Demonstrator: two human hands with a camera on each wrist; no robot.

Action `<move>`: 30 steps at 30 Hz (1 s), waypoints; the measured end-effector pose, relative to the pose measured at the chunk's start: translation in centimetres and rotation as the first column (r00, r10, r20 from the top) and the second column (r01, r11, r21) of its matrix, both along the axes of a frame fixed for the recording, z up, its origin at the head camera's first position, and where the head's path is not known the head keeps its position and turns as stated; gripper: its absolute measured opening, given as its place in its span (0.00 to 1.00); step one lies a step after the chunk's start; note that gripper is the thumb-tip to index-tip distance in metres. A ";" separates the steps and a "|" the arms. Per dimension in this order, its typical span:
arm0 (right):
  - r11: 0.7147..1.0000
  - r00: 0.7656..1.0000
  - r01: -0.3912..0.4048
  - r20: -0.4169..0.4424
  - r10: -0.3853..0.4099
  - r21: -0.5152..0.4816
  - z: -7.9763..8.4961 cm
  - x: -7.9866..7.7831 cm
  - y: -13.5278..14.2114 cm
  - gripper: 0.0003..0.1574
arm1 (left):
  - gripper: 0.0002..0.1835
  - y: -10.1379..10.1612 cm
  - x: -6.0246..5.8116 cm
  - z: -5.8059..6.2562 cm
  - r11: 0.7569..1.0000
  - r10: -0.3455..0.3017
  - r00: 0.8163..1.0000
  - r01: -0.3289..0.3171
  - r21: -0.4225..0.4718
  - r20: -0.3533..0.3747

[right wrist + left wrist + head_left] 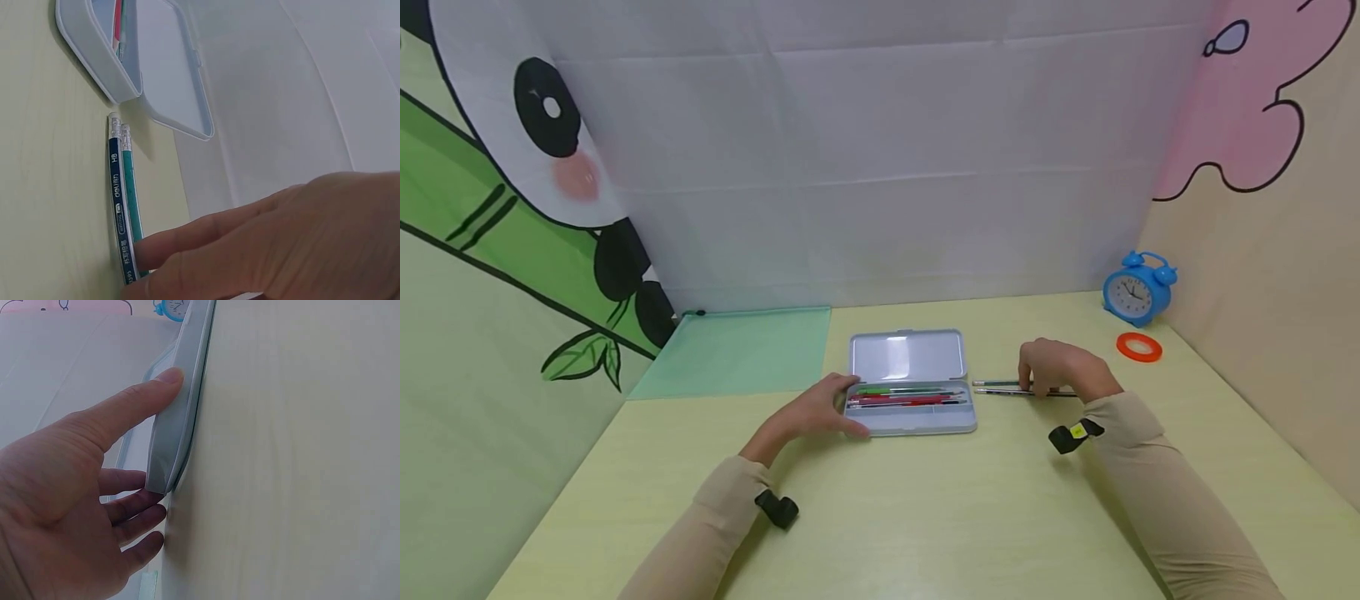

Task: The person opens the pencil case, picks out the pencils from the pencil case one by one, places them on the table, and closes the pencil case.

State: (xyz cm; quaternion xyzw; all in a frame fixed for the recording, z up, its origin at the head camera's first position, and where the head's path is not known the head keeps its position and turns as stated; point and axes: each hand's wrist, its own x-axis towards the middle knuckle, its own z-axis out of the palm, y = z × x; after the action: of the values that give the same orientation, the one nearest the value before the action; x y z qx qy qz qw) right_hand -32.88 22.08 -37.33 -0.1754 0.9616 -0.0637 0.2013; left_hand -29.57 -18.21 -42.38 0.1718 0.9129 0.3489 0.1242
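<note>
An open pencil case (910, 423) lies on the table with its lid (908, 356) folded back. Several pencils and pens (906, 400), some red and green, rest in its tray. My left hand (820, 408) holds the left end of the case; in the left wrist view the thumb (169, 378) presses the front wall, with the fingers curled at the corner. To the right of the case lie two pencils, one dark blue (117, 181) and one green (131, 187), eraser ends toward the case. My right hand (1063, 367) reaches down over them and grips them with its fingertips.
A blue alarm clock (1138, 287) stands at the back right, with an orange-red ring (1138, 347) in front of it. A green mat (737, 354) covers the back left of the table. A white cloth wall (880, 167) rises behind.
</note>
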 end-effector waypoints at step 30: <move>0.999 0.989 -0.043 -0.141 0.047 0.028 -0.7 0.1 -0.2 0.07 | 0.56 0.2 -0.1 0.1 1.000 -0.003 1.000 0.003 -0.001 0.004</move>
State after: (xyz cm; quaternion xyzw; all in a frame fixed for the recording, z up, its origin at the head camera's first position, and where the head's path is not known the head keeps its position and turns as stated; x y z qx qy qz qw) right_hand -32.79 21.91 -37.98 -0.1986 0.9700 -0.0345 0.1359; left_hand -29.69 -18.02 -42.31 0.1725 0.9126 0.3485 0.1266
